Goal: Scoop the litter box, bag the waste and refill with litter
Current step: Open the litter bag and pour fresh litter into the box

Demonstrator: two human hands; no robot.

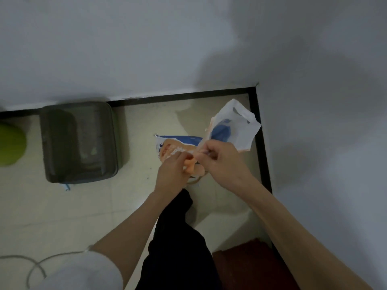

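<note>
A grey litter box (80, 141) stands on the floor against the wall, left of centre. In front of me is a white, blue and orange litter bag (232, 126). My left hand (172, 175) pinches the crumpled orange top of the bag. My right hand (219, 158) grips the bag's upper flap, which sticks up and to the right. The two hands are close together at the bag's mouth. The bag's lower part is hidden behind my hands.
A green round object (10, 143) lies at the far left edge. A thin grey cable (37, 266) curls on the floor at the lower left. My dark trouser leg (178, 237) is below the hands. A black skirting (261, 143) borders the wall corner on the right.
</note>
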